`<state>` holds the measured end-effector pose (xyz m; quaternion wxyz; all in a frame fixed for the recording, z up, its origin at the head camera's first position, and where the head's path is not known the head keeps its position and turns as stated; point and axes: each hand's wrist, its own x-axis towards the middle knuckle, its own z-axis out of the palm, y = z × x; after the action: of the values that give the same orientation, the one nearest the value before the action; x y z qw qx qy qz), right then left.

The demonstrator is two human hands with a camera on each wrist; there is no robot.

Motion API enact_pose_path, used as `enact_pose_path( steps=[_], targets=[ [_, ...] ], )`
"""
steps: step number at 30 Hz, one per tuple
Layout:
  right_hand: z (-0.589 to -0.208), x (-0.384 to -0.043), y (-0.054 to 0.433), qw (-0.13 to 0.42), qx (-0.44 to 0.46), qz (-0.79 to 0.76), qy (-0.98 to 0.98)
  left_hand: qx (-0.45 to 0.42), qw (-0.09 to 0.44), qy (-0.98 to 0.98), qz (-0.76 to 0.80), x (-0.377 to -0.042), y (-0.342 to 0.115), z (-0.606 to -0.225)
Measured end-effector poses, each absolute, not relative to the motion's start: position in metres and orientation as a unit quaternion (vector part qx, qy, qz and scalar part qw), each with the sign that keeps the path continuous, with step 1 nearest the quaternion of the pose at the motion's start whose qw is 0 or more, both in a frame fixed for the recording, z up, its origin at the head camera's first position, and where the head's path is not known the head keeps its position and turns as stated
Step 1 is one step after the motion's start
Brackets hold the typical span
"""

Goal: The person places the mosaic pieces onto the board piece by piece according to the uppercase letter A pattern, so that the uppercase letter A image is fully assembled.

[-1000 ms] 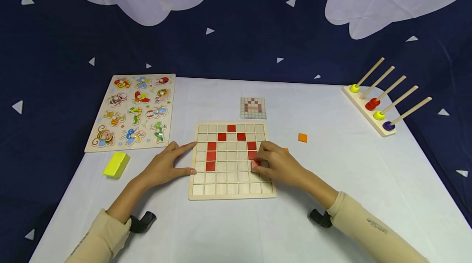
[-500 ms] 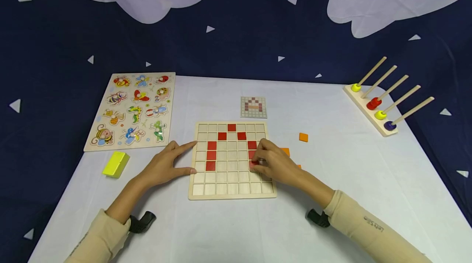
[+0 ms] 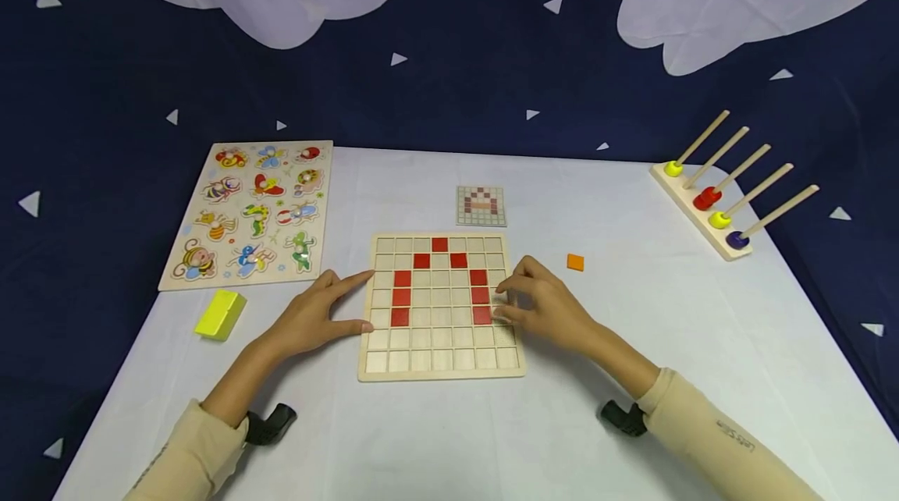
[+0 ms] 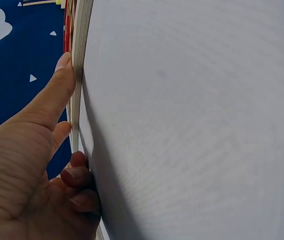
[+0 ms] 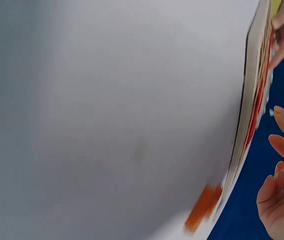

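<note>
A wooden grid board point(image 3: 442, 374) lies flat, with red square tiles point(image 3: 480, 296) set in its cells in an arch shape. The thumb and index finger of my left hand point(image 3: 305, 320) are spread and touch the board's left rim. In the left wrist view, its thumb point(image 4: 52, 100) rests at the board's edge while other fingers bend below. My right hand point(image 3: 551, 310) hovers over the board's right edge, just beside the lowest right red tile. Its fingers are apart and hold nothing, as the right wrist view also shows.
An orange tile point(image 3: 575, 262) lies right of the board; more orange tiles point(image 5: 201, 207) show in the right wrist view. A small pattern card point(image 3: 481, 206) lies behind the board. An insect puzzle point(image 3: 249, 212) and yellow block point(image 3: 221, 314) stand left, a peg stacker point(image 3: 702, 208) far right.
My right hand has let go of a red tile, now flat in the lowest right cell of the arch, and has moved slightly right. My left hand has stayed at the rim.
</note>
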<state>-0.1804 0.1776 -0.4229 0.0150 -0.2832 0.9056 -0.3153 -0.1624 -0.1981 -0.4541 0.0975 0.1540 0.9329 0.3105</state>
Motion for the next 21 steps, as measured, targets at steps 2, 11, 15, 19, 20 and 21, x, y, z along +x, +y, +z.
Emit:
enact_pose_path(
  steps=[2,11,15,19,20,21],
  targets=[
    [-0.421,-0.182,0.188,0.0,-0.281,-0.305,0.91,0.153,0.097,0.934,0.308,-0.162,-0.198,-0.454],
    [-0.417,-0.195,0.224,0.003,-0.246,-0.253,0.935,0.152,0.095,0.934,0.308,-0.162,-0.199,-0.455],
    [-0.423,-0.198,0.231,0.017,-0.236,-0.247,0.94,0.153,0.096,0.935,0.307,-0.162,-0.199,-0.455],
    [-0.428,-0.201,0.235,0.026,-0.233,-0.245,0.941,0.152,0.097,0.935,0.306,-0.163,-0.198,-0.454],
    [-0.428,-0.201,0.236,0.029,-0.234,-0.246,0.94,0.152,0.097,0.935,0.306,-0.163,-0.198,-0.454],
    [-0.429,-0.201,0.236,0.032,-0.233,-0.246,0.94,0.151,0.097,0.935,0.306,-0.163,-0.198,-0.454]
  ],
)
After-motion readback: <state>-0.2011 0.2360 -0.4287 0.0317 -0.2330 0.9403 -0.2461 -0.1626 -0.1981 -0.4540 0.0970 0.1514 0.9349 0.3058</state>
